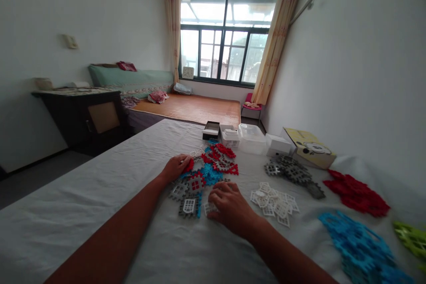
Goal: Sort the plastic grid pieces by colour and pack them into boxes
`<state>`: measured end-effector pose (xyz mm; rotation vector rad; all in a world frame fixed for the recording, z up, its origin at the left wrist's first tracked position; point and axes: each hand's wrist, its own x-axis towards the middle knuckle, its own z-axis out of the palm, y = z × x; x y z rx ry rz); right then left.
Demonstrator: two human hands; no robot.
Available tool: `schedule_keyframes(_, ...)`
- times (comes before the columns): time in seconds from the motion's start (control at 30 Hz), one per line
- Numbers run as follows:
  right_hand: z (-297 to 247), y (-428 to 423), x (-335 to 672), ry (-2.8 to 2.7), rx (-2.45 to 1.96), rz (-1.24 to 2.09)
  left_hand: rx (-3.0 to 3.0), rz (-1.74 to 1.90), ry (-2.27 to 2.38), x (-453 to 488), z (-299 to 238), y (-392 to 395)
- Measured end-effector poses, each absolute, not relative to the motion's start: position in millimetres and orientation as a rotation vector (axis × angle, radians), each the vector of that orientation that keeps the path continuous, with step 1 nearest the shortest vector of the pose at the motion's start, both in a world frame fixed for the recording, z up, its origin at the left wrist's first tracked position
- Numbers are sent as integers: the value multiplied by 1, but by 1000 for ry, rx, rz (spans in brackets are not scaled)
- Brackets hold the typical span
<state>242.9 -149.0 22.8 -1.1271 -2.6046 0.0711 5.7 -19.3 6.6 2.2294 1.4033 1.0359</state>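
My left hand (175,167) rests on a table covered with a white cloth (100,195), its fingers closed round a red plastic interlocking tile (189,165). My right hand (229,206) lies knuckles-up, fingers curled over a white tile (209,208) at the near edge of a mixed heap. That heap (203,175) of red, blue, grey and white window-pattern tiles lies between and beyond both hands.
Sorted piles lie to the right: white tiles (274,203), grey tiles (291,171), red tiles (357,194), blue tiles (361,248), green tiles (412,238). Small boxes and a clear tub (251,137) stand at the far edge beside a yellow box (311,147). Beyond are a bed and a dark cabinet.
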Motion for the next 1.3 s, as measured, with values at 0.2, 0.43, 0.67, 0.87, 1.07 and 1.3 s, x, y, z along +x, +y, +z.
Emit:
schedule_keyframes(0.2, 34, -135, 270, -2422, -1221, 224, 2280, 1006, 1375, 2, 3, -12)
schedule_keyframes(0.43, 53, -106, 343, -2268, -1544, 126, 2241, 1011, 1392, 2, 3, -13)
schedule_keyframes(0.67, 29, -133, 262, -2544, -1049, 16, 2290, 973, 1381, 1, 1, -13)
schedule_keyframes(0.87, 14, -141, 239, -2666, -1026, -238, 2296, 965, 1371, 0, -1, -11)
schedule_keyframes(1.07, 36, -126, 287, -2328, -1436, -224, 2310, 968, 1388, -1, -1, -11)
schedule_keyframes(1.3, 43, -116, 318, -2282, -1558, -141, 2298, 971, 1376, 0, -1, -11)
